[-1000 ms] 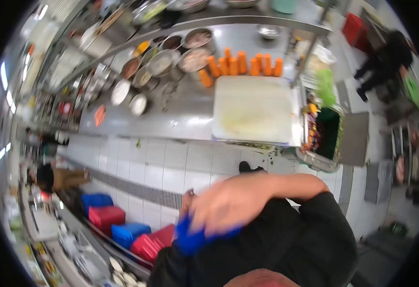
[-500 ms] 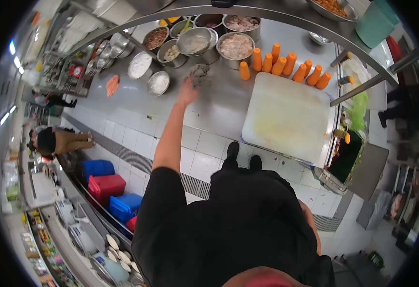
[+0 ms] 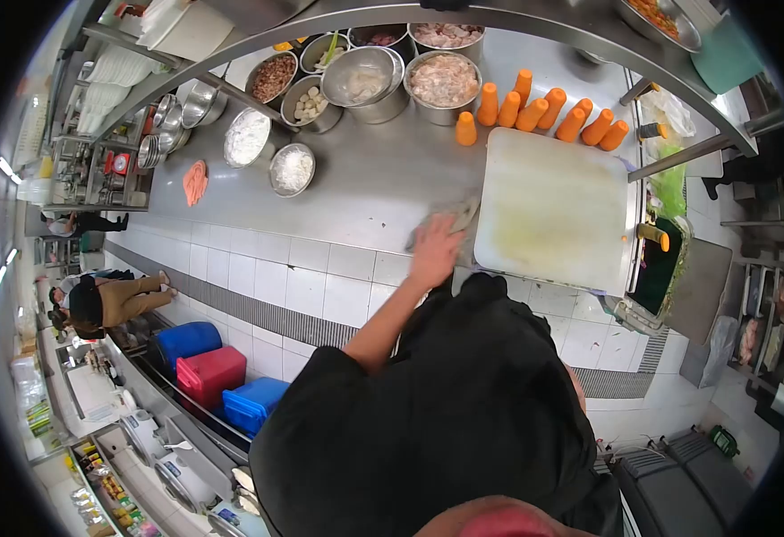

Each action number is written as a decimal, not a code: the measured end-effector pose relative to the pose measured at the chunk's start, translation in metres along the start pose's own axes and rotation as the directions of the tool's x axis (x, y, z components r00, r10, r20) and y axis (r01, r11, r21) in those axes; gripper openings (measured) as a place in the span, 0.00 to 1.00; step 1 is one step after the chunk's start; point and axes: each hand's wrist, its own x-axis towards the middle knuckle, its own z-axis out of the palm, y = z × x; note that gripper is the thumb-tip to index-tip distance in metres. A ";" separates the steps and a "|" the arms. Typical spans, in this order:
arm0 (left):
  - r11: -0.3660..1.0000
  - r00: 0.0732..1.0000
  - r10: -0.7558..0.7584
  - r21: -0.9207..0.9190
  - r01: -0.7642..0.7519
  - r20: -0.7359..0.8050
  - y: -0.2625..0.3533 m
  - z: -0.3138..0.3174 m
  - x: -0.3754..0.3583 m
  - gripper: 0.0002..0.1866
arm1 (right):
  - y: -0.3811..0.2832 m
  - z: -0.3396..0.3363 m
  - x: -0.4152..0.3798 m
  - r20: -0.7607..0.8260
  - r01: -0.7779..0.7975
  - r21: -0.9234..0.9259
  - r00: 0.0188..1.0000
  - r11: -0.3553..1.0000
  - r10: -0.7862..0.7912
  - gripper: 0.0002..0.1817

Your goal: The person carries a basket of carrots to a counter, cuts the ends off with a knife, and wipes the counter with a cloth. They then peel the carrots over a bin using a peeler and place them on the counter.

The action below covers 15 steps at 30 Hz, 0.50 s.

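Note:
My left hand presses on a crumpled grey cloth at the front edge of the steel counter, its fingers over the fabric. Just to the right of it lies a large white cutting board with a yellowish stain. Several peeled carrots stand along the board's far edge. My right hand is out of sight beside my body; only a sliver of that arm shows.
Steel bowls of white powder, garlic cloves and raw meat line the counter's back. An orange cloth lies at left. An overhead shelf rail spans above. A bin stands right; people are far left.
My left hand has pulled the grey cloth from beside the bowls toward me and to the right, near the cutting board. My body has leaned closer to the counter.

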 end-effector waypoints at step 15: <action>0.912 0.838 -0.224 0.195 0.360 -0.498 -0.094 -0.178 0.082 0.35 | -0.017 -0.003 0.048 -0.462 -0.255 -0.416 0.886 0.873 0.038 0.36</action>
